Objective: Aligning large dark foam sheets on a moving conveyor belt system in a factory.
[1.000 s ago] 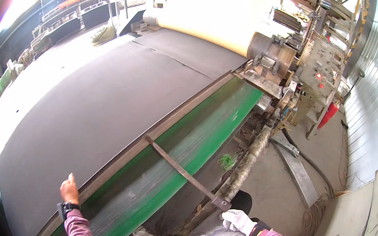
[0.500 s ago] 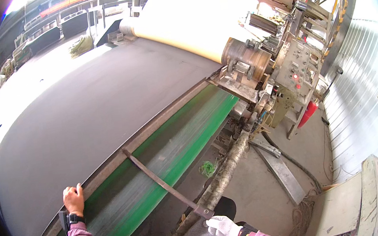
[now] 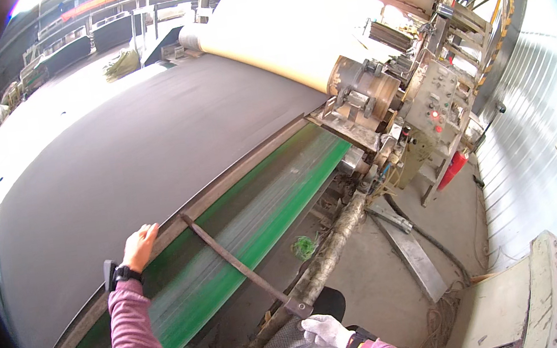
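Observation:
My bare left hand (image 3: 140,248), with a black band at the wrist, lies over the long brown rail (image 3: 236,167) that edges a wide dark grey sheet (image 3: 136,150). Its fingers stretch out together; whether they press on the sheet edge or the rail, I cannot tell. Close to my body, my right hand (image 3: 325,330) wears a white glove, fingers curled. Just above it is the flat end of a rusty metal bar (image 3: 245,268), which crosses from the rail toward me over a green belt (image 3: 274,192). What the glove holds, if anything, is hidden.
At the far end, a large roller (image 3: 364,87) carries a bright yellowish sheet (image 3: 294,19). A control panel (image 3: 438,100) stands beyond it. A pipe (image 3: 342,239) runs beside the belt. A button cabinet (image 3: 551,300) is at lower right, and a metal plank (image 3: 414,258) lies on the floor.
My left hand has moved up and right along the rail, its fingers now straighter. A light line shows at the dark sheet's far left. The right hand has barely moved.

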Action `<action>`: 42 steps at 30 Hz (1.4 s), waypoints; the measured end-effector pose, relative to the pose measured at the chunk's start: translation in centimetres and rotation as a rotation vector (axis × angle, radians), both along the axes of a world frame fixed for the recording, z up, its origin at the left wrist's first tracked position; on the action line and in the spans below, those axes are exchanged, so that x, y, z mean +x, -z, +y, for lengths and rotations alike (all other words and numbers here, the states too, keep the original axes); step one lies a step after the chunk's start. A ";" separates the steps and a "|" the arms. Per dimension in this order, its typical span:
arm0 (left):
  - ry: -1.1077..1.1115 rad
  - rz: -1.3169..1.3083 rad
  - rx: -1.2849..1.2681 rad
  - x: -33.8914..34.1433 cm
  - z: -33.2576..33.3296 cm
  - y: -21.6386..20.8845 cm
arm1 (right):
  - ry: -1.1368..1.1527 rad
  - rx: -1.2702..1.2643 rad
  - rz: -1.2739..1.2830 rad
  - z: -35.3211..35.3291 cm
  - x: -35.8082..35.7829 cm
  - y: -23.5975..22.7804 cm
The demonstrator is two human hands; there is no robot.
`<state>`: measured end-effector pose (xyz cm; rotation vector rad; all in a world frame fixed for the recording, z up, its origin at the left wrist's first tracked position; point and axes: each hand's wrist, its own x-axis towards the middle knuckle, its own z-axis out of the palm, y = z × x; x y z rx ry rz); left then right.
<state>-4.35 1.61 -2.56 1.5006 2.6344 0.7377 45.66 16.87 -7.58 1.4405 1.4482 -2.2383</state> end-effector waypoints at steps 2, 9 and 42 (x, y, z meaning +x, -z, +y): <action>-0.132 0.148 -0.041 -1.0 -5.7 1.5 | 0.010 0.010 0.000 -0.2 0.0 -0.3; -0.385 0.366 -0.706 -2.1 -23.9 2.6 | 0.001 -0.045 -0.002 0.1 -0.1 -1.0; -0.612 0.069 -0.098 3.0 -6.9 -2.0 | 0.064 -0.123 -0.018 0.3 -0.3 -0.2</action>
